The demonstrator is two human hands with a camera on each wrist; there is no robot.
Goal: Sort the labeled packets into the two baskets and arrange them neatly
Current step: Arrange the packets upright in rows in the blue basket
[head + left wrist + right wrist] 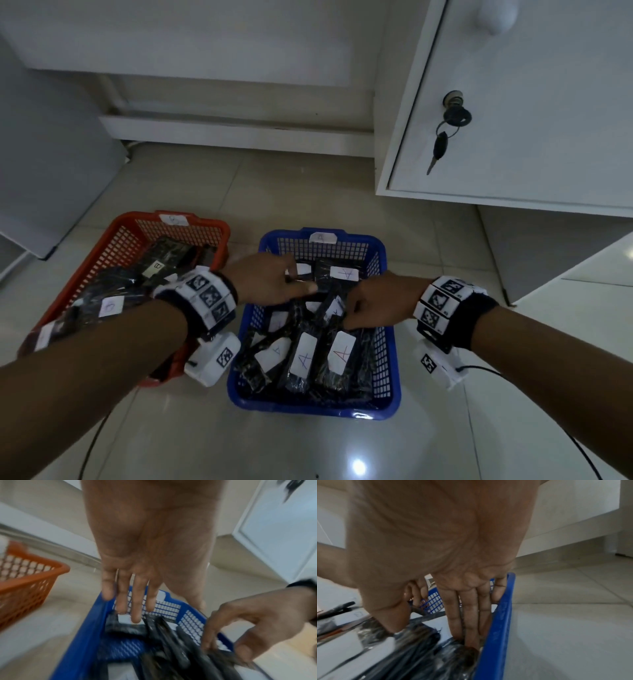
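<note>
The blue basket (315, 407) tagged A holds several dark packets with white A labels (305, 356). The red basket (137, 219) tagged B, to its left, holds dark packets with B labels (109, 305). My left hand (274, 281) reaches over the far end of the blue basket (82, 649). Its fingers (137, 615) are straight and touch a packet's white label (123, 619). My right hand (376, 305) is by the basket's right wall (498, 635). Its thumb and fingers (467, 622) pinch an upright dark packet (423, 635); the same right hand (248, 626) shows at the right of the left wrist view.
Both baskets stand on a glossy tiled floor (308, 452). A white cabinet door with a key in its lock (448, 116) hangs at the upper right. A low white ledge (239, 133) runs behind the baskets. Thin black cables (582, 455) trail on the floor near both arms.
</note>
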